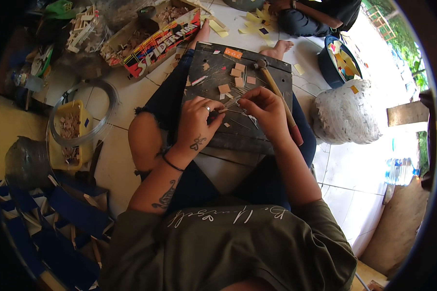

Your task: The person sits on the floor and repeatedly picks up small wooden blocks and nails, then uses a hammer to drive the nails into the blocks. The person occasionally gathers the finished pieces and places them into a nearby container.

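A dark wooden work board (206, 60) lies across my lap. My left hand (197, 122) grips small metal pliers (229, 103) whose tip points right. My right hand (265, 107) pinches a thin wire piece right at the pliers' tip; the two hands nearly touch. Several small tan wooden blocks (237, 74) and wire bits lie on the board beyond my fingers. A wooden-handled hammer (278, 92) rests along the board's right side, partly under my right hand.
A yellow tray (85, 127) of wood bits and a coil of wire (112, 99) lie at left, a colourful cardboard box (161, 42) behind. A white sack (345, 114), a blue bowl (327, 67) and a water bottle (399, 170) are at right. Another person sits at the top.
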{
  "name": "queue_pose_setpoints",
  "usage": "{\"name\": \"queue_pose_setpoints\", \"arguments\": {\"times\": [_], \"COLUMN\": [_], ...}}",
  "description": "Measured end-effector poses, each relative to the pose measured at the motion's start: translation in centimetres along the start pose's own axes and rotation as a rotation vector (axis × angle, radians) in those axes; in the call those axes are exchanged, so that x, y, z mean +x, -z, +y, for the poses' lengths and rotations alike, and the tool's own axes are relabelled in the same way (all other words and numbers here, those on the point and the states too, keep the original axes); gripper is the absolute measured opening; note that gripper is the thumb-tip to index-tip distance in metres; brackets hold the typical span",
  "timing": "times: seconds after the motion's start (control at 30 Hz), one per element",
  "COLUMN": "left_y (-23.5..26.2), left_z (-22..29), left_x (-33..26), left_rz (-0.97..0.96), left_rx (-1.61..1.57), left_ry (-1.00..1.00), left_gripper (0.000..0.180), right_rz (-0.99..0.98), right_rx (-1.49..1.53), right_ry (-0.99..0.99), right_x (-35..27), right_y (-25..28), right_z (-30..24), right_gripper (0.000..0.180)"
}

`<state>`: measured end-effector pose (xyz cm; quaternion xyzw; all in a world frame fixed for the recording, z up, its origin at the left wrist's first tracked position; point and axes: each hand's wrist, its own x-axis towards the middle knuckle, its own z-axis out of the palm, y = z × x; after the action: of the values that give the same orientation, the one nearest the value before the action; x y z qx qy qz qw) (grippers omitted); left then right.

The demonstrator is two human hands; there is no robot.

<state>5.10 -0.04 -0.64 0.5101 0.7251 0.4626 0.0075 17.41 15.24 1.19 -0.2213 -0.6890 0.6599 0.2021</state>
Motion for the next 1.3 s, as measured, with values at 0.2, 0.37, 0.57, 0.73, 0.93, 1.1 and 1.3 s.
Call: {"name": "queue_pose_setpoints", "arguments": {"times": [0.2, 0.37, 0.57, 0.73, 0.93, 1.1, 1.3], "left_y": [1.0, 1.1, 1.0, 0.7, 0.7, 0.8, 0.4], "left_z": [-1.0, -1.7, -1.8, -2.1, -1.9, -1.8, -2.2], "left_x": [-0.1, 0.1, -0.3, -0.3, -0.4, -0.3, -0.1], "left_rz": [0.049, 0.039, 0.047, 0.039, 0.062, 0.060, 0.087], "left_rx": [0.115, -0.009, 0.007, 0.021, 0.030, 0.020, -0.024], "left_ry": [-0.047, 0.019, 0.041, 0.046, 0.022, 0.024, 0.020], "left_gripper": [0.016, 0.015, 0.013, 0.013, 0.012, 0.013, 0.011], "right_rz": [0.063, 0.028, 0.016, 0.019, 0.012, -0.006, -0.067], "right_rx": [-0.336, -0.520, -0.596, -0.585, -0.614, -0.625, -0.720], "right_ry": [0.247, 0.345, 0.356, 0.376, 0.372, 0.364, 0.384], "right_x": [0.3, 0.8, 0.8, 0.8, 1.0, 1.1, 1.6], "right_y": [-2.9, -3.7, -4.3, -4.3, -4.2, -4.3, -3.8], "right_z": [-0.8, -1.6, -1.7, -1.7, -1.6, -1.8, -1.9], "right_gripper": [0.012, 0.011, 0.009, 0.008, 0.009, 0.010, 0.010]}}
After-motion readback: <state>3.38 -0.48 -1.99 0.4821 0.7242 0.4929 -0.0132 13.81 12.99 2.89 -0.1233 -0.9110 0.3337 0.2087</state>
